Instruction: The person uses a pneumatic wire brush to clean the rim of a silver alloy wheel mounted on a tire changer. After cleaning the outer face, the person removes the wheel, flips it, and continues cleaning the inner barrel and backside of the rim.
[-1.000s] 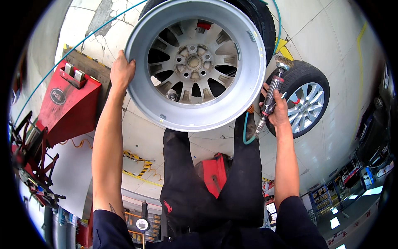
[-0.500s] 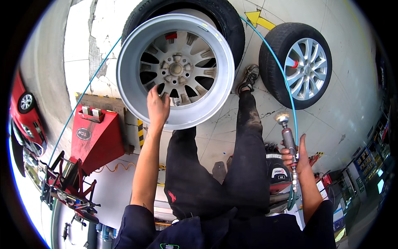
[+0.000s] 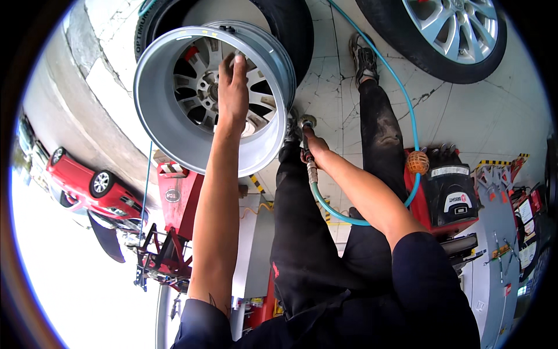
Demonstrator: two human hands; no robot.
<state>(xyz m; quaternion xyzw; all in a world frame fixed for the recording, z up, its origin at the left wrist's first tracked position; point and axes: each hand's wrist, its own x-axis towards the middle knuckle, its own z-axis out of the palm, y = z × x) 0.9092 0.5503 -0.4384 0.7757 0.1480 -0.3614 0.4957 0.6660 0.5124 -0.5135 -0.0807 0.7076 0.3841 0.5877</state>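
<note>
upper left of frame: bare silver alloy wheel rim (image 3: pixel 174 110), standing on edge against a black tyre (image 3: pixel 290 29). left hand (image 3: pixel 233 87) fingers curled over its spokes. centre: right hand (image 3: pixel 311 145) closed around a pneumatic tool (image 3: pixel 306 136) with a blue air hose (image 3: pixel 401 99).

Cracked pale concrete floor (image 3: pixel 465 110); red tyre-changing machine (image 3: pixel 174 215) left; red car (image 3: pixel 81 186) outside in bright daylight; black-red machine (image 3: pixel 450 192) right, possibly balancer.

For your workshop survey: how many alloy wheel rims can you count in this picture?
2. A bare silver rim under the left hand, and a tyre-fitted rim at the top right; others may be hidden.
</note>
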